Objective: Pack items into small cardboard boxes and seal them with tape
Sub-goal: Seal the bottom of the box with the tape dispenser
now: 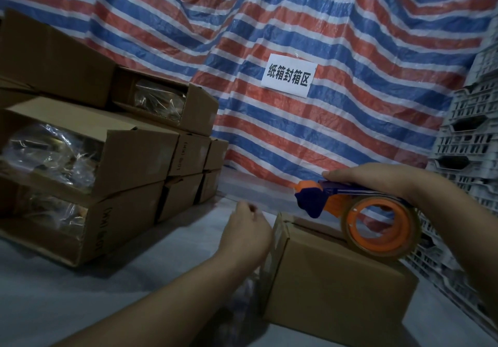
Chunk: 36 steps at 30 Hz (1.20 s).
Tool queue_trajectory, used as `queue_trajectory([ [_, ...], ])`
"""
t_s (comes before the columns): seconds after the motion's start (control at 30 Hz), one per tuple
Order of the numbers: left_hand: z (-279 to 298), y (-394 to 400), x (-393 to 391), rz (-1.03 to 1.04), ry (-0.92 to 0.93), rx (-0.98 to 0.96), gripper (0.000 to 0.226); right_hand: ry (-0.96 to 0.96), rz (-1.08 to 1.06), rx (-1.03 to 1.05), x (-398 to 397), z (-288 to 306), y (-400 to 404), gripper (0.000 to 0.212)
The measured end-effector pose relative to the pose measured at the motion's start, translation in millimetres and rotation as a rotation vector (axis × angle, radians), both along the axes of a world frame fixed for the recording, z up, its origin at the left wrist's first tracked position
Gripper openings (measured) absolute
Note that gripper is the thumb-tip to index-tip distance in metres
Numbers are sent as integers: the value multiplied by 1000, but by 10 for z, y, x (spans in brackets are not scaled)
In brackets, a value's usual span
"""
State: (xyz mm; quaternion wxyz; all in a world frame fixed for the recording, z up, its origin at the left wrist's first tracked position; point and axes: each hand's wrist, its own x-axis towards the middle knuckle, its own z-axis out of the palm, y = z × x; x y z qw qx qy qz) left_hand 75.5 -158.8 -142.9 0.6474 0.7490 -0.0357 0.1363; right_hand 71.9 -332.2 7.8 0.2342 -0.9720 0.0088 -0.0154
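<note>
Paper sign (289, 75): reads "纸箱封箱区", fixed on striped tarpaulin (323, 37).
Stacked boxes (186, 155), lower left of sign: side print illegible.

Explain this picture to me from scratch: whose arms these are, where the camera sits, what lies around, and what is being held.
No machine here: a person works with bare hands, filmed by a camera worn on the head, looking forward and down. The right hand grips a tape dispenser, orange and blue, with a clear tape roll resting on top of a small cardboard box. The left hand is at that box's left end, fingers curled; whether it pinches tape is unclear. To the left stand stacked open boxes holding plastic-wrapped items. Behind hangs a striped tarp bearing a paper sign.
</note>
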Motion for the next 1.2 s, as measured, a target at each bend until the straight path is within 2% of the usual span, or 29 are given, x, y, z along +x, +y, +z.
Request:
queue_trajectory([
  [0.07,-26,1,36,-83,-154,2,45,18,5,28,-3,2,1,49],
  [0.13,-72,-65,26,-262,-159,80,80,34,11,35,-8,0,-9,58],
  [0.2,-136,-122,17,-363,-117,180,98,31,4,30,-7,-4,-9,58],
  [0.37,-155,-110,22,-342,-95,272,78,16,28,29,-11,-1,13,43],
  [0.47,-100,-97,-40,-232,-132,457,74,60,30,31,-2,38,19,43],
  [0.53,-62,-81,-91,-173,-183,570,65,91,20,-40,6,70,3,46],
  [0.7,-37,-57,-132,-125,-242,653,48,140,14,-133,64,121,-76,49],
  [0.87,-27,-51,-101,-104,-240,727,59,172,-34,-227,65,191,-221,54],
  [1.0,-24,-34,-94,-81,-248,770,72,107,-86,-447,68,211,-355,56],
  [1.1,-56,-35,-70,-102,-255,733,70,79,-147,-637,103,131,-350,56],
  [1.2,-88,-45,-51,-142,-291,627,67,80,-138,-726,171,87,-309,63],
])
